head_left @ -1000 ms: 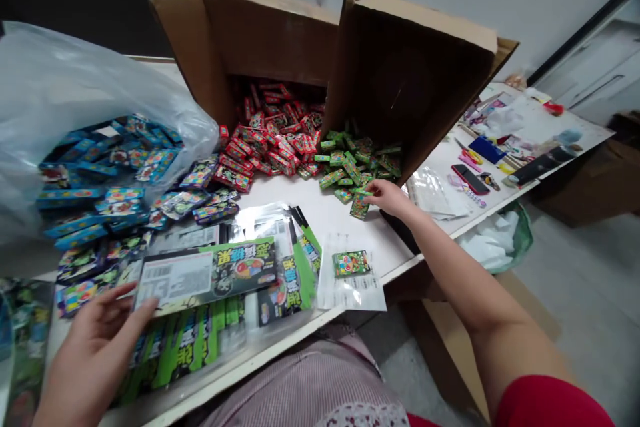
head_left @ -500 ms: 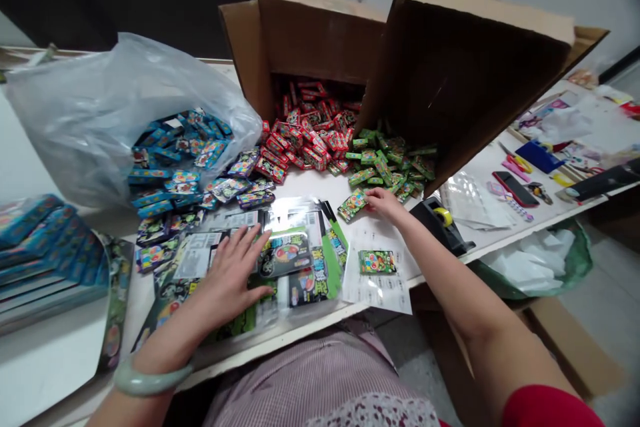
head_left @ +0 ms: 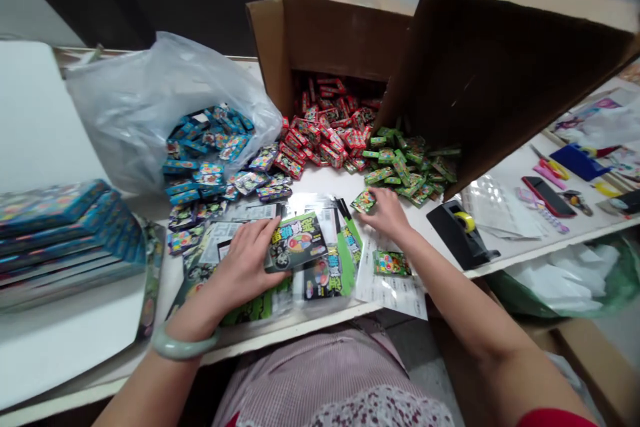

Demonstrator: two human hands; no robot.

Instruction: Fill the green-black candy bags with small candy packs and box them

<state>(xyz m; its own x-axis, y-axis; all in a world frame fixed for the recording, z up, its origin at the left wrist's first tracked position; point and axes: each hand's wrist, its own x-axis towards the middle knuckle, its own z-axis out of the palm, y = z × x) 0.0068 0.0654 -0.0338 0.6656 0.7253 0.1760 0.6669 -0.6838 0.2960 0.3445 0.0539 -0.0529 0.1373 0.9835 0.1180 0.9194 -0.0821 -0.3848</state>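
Box (head_left: pixel 345 33) stands big and open at the back of the white table (head_left: pixel 323 183), same as half a second ago. The left hand (head_left: pixel 253 257) lay spread on the packets (head_left: pixel 323 277) then; now its thumb and fingers hold a flat packet (head_left: pixel 300 240) by the left end. The right hand (head_left: pixel 387 215) pinches a little green pack (head_left: pixel 363 200), just in front of the green heap (head_left: pixel 415 167). The flat packet is black and green with a round picture. White table top shows behind the packets; the front edge is close below.
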